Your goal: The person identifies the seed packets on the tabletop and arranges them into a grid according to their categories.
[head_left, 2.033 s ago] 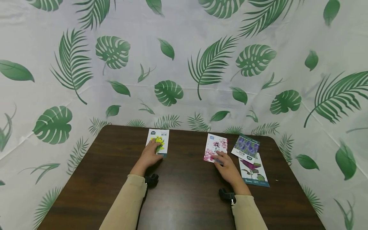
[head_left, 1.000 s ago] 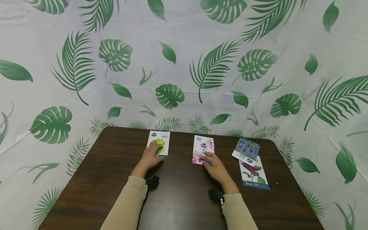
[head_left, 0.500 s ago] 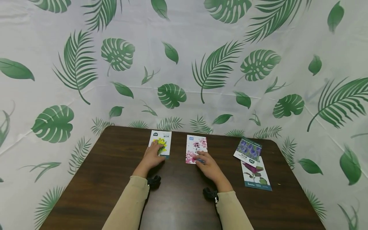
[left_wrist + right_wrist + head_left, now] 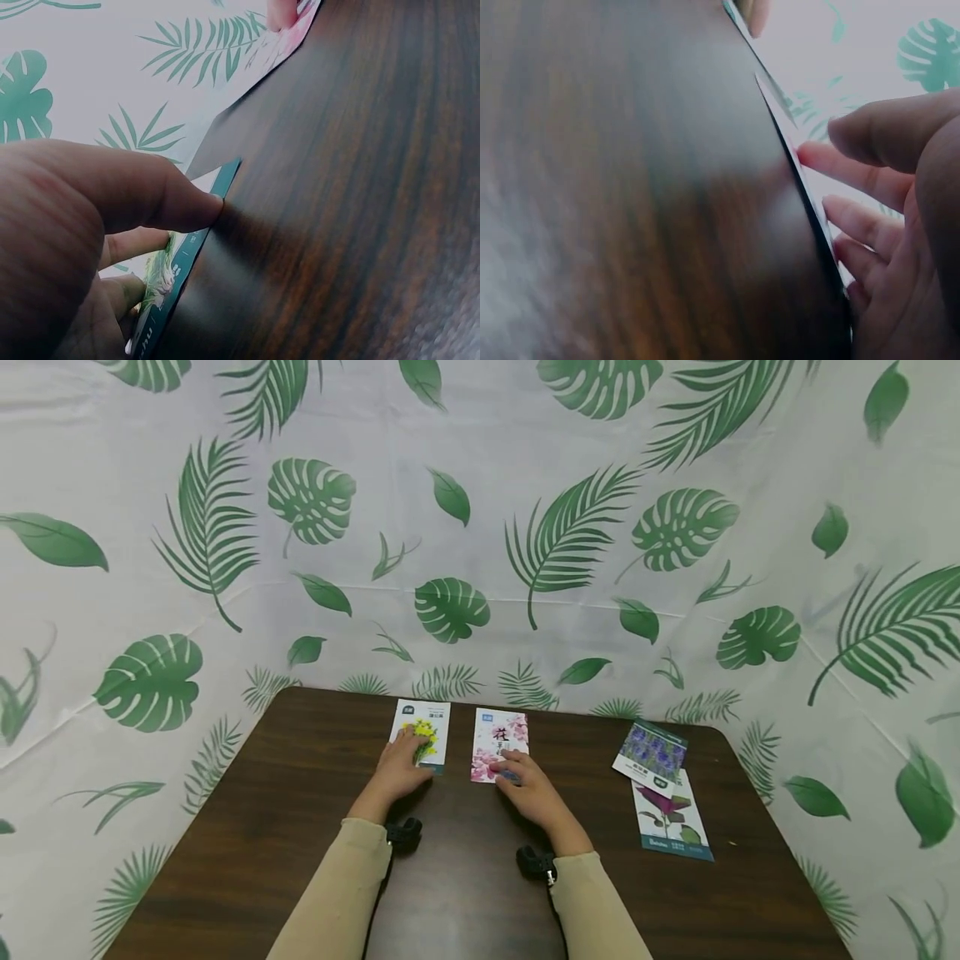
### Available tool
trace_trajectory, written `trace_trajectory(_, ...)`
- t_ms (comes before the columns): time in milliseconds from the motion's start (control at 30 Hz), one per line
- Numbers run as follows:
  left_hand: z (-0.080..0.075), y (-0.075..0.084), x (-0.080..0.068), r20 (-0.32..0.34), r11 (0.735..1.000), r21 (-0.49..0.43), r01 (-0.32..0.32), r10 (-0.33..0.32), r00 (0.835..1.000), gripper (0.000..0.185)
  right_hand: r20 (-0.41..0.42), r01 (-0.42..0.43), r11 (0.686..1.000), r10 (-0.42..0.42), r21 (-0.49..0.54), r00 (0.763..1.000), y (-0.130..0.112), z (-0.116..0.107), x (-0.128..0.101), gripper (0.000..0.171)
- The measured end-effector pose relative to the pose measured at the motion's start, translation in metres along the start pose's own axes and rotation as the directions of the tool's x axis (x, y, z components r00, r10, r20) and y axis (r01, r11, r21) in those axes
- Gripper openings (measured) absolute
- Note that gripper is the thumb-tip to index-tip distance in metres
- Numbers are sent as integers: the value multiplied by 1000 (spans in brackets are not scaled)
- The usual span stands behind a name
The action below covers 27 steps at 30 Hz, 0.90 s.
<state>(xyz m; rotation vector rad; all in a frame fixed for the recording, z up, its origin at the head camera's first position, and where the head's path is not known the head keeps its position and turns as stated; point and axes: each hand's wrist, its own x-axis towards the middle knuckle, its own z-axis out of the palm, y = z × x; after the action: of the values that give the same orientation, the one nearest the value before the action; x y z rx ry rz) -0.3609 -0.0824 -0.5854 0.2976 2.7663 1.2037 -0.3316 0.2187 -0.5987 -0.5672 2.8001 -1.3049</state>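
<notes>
1. The left hand [image 4: 397, 772] lies flat with its fingers stretched out over the near end of a white paper packet printed with yellow flowers [image 4: 424, 729]. In the left wrist view the thumb [image 4: 161, 199] presses against the packet's teal bottom edge [image 4: 196, 244].
2. The right hand [image 4: 528, 793] rests with straight, slightly spread fingers on the near end of a white paper packet printed with pink blossoms [image 4: 499, 739]. In the right wrist view the fingers [image 4: 855, 176] lie on top of that packet's thin edge [image 4: 799, 169].
3. Both packets lie flat on the dark brown wooden surface [image 4: 247, 827], near its far edge, just beside each other with a narrow strip of wood between them.
4. Well apart to the right lie two more flat packets: one printed with purple flowers [image 4: 651, 750], tilted, overlapping the far end of one with a dark magenta plant and a teal bottom band [image 4: 670, 822].
5. A white cloth backdrop with green leaf prints [image 4: 480, 527] stands behind and around the surface.
6. Beige sleeves [image 4: 333, 893] cover both forearms, each with a small black mount at the wrist [image 4: 405, 835].
</notes>
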Motion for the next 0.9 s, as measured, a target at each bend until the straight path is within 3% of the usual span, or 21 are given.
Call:
trace_trajectory(167,-1,-2,2,-12,1000,12,-3,3,1000,69,17,46,998,-45,-34,999,1,2,0,35)
trace_trajectory(400,0,-3,2,2,1000,23,-11,11,1000,70,-36,-10,1000,9,-29,999,1,2,-4,30)
trace_trajectory(900,5,-5,1,-2,999,39,-8,8,1000,71,-7,25,998,-26,-53,1000,4,2,-8,39)
